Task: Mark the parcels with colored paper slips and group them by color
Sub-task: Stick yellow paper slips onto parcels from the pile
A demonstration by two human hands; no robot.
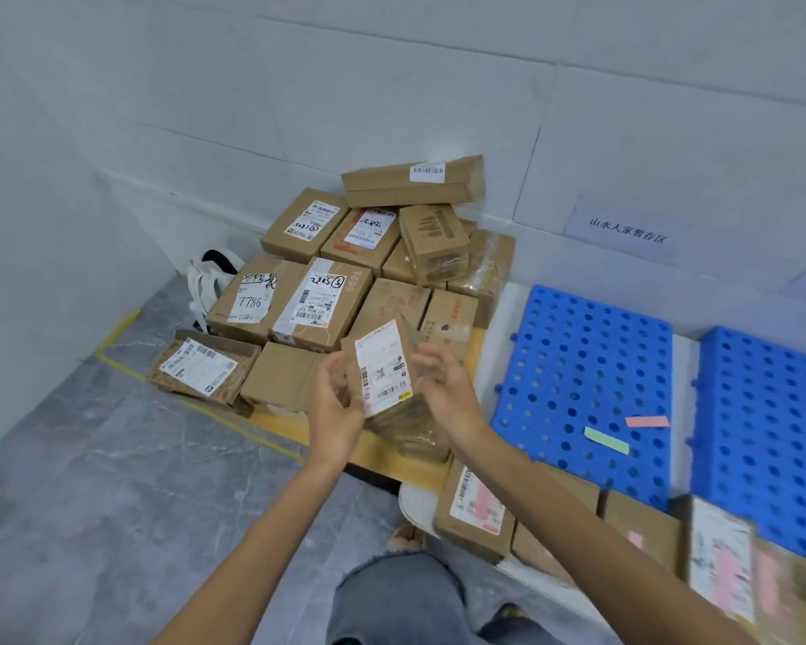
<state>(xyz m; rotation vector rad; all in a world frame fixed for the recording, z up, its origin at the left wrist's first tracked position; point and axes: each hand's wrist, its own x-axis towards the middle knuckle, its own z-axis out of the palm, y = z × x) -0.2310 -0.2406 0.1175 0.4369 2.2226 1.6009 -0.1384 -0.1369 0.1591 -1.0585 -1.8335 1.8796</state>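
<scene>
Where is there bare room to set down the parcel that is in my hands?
The left blue pallet is bare beyond the green slip and pink slip. The right blue pallet is bare in its far part. The grey floor left of the yellow tape is free. Crowded: the corner parcel pile and the pink-marked parcels at the pallets' near edge.

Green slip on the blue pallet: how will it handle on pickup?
Likely floppy and near weightless: the green slip looks like thin flat paper. Lying flush on the blue pallet, it is probably hard to pinch, though holes beneath may expose an edge.
</scene>
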